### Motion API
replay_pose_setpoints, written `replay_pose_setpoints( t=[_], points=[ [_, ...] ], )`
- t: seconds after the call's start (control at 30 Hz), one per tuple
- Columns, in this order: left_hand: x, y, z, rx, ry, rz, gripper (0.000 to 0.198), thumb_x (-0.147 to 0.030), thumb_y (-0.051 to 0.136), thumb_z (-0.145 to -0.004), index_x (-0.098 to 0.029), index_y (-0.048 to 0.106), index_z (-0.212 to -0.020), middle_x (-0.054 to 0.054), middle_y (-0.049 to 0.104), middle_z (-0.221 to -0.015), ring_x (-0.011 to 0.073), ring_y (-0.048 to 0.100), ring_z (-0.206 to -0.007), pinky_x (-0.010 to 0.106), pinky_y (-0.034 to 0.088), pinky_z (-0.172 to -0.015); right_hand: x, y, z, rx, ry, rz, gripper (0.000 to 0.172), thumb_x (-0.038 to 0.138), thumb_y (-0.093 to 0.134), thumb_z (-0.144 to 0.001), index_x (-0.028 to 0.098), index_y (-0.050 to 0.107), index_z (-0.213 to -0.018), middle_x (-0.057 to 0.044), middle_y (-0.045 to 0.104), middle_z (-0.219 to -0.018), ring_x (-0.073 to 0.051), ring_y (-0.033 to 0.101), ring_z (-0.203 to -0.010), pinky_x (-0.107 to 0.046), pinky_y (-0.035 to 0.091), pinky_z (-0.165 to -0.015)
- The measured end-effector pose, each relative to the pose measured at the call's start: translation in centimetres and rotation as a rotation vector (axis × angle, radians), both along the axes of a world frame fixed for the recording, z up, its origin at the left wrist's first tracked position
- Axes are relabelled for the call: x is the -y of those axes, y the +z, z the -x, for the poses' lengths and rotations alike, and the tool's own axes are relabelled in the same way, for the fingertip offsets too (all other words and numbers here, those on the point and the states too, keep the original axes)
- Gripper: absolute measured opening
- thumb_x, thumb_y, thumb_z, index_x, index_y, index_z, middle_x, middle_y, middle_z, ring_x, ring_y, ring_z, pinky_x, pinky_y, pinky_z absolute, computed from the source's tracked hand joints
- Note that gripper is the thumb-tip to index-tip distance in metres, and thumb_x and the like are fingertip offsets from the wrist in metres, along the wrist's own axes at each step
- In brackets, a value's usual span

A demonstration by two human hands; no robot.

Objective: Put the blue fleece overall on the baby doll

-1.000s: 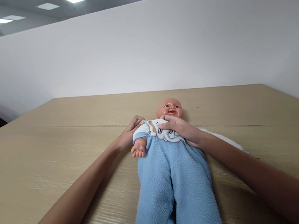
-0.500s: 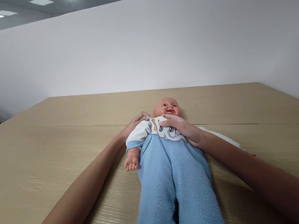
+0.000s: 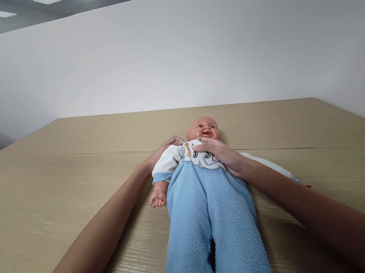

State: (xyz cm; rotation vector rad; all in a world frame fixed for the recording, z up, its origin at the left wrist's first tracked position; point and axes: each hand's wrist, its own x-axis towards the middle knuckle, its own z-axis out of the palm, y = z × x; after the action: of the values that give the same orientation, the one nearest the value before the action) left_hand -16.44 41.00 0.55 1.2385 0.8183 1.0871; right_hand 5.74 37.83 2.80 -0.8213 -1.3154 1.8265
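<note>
A baby doll lies on its back on the wooden table, head away from me. It wears a fluffy blue romper with white sleeves. My left hand curls round the doll's shoulder at the collar, partly hidden behind the sleeve. My right hand rests on the doll's chest with its fingers pinching the collar fabric near the neck. The doll's bare arm sticks out to the left.
A white cloth lies under my right forearm beside the doll. A white partition wall closes off the far edge and right side of the table. The table's left edge drops off near a dark area.
The doll's arm has swung down and outward to the left. Both hands stay at the collar, shifted slightly toward the neck.
</note>
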Motion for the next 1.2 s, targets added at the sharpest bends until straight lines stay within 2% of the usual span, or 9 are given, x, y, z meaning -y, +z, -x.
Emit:
replay_pose_setpoints(
  t=[0.2,0.47,0.67,0.8,0.9,1.07,1.2],
  points=[
    [-1.0,0.6,-0.6,-0.066,-0.125,-0.002,0.017,-0.028,0.087,-0.074,-0.022,0.072,-0.078,0.003,0.069,-0.085,0.0223,0.062,-0.085,0.034,0.053,-0.082,-0.1,-0.2,-0.1,-0.013,0.013,-0.034,0.021,0.027,0.086,-0.082,0.023,0.078,-0.101,0.002,0.083,-0.096,-0.016,0.074,-0.085,-0.024,0.055,-0.084],
    [-0.5,0.7,0.0,-0.101,-0.177,0.012,0.025,-0.038,0.088,-0.079,-0.019,0.073,-0.084,0.003,0.066,-0.087,0.0193,0.06,-0.079,0.029,0.051,-0.072,-0.2,0.1,-0.1,0.003,-0.025,-0.022,0.023,0.034,0.088,-0.08,0.022,0.079,-0.097,0.001,0.083,-0.097,-0.017,0.073,-0.086,-0.026,0.054,-0.082],
    [-0.9,0.5,-1.1,-0.111,-0.061,-0.05,0.023,-0.028,0.091,-0.075,-0.021,0.069,-0.078,0.006,0.071,-0.09,0.0252,0.066,-0.09,0.037,0.056,-0.082,-0.1,0.1,-0.1,-0.021,-0.014,-0.019,0.024,0.034,0.089,-0.08,0.022,0.079,-0.098,0.001,0.082,-0.095,-0.016,0.071,-0.085,-0.024,0.053,-0.081],
    [0.6,-0.6,-2.2,-0.101,0.078,-0.102,0.024,-0.039,0.09,-0.08,-0.027,0.071,-0.089,0.006,0.074,-0.094,0.0305,0.068,-0.102,0.044,0.058,-0.085,-0.1,0.0,-0.1,-0.034,-0.009,0.01,0.023,0.034,0.09,-0.081,0.021,0.078,-0.095,0.001,0.081,-0.09,-0.015,0.069,-0.082,-0.024,0.053,-0.079],
    [1.4,-1.4,-2.8,-0.119,0.113,-0.121,0.028,-0.047,0.088,-0.083,-0.029,0.073,-0.099,0.008,0.075,-0.101,0.0327,0.067,-0.111,0.047,0.059,-0.088,-0.2,-0.1,-0.2,-0.038,0.001,0.008,0.023,0.034,0.09,-0.083,0.02,0.079,-0.097,0.001,0.081,-0.09,-0.015,0.07,-0.081,-0.023,0.053,-0.076],
    [0.0,-1.5,-3.0,-0.196,0.033,-0.118,0.043,-0.06,0.075,-0.092,-0.025,0.071,-0.116,0.011,0.075,-0.115,0.0322,0.066,-0.116,0.053,0.057,-0.097,-0.1,0.2,-0.3,-0.053,-0.006,0.018,0.024,0.034,0.092,-0.08,0.021,0.08,-0.097,0.001,0.082,-0.091,-0.014,0.071,-0.082,-0.02,0.056,-0.078],
    [-1.4,-0.1,-1.5,-0.283,-0.117,-0.102,0.04,-0.059,0.075,-0.088,-0.026,0.072,-0.11,0.008,0.074,-0.118,0.0318,0.064,-0.118,0.051,0.054,-0.102,0.2,1.3,-0.4,0.035,0.012,0.003,0.036,0.041,0.098,-0.075,0.02,0.078,-0.097,-0.001,0.082,-0.09,-0.014,0.073,-0.083,-0.02,0.058,-0.079]
  ],
)
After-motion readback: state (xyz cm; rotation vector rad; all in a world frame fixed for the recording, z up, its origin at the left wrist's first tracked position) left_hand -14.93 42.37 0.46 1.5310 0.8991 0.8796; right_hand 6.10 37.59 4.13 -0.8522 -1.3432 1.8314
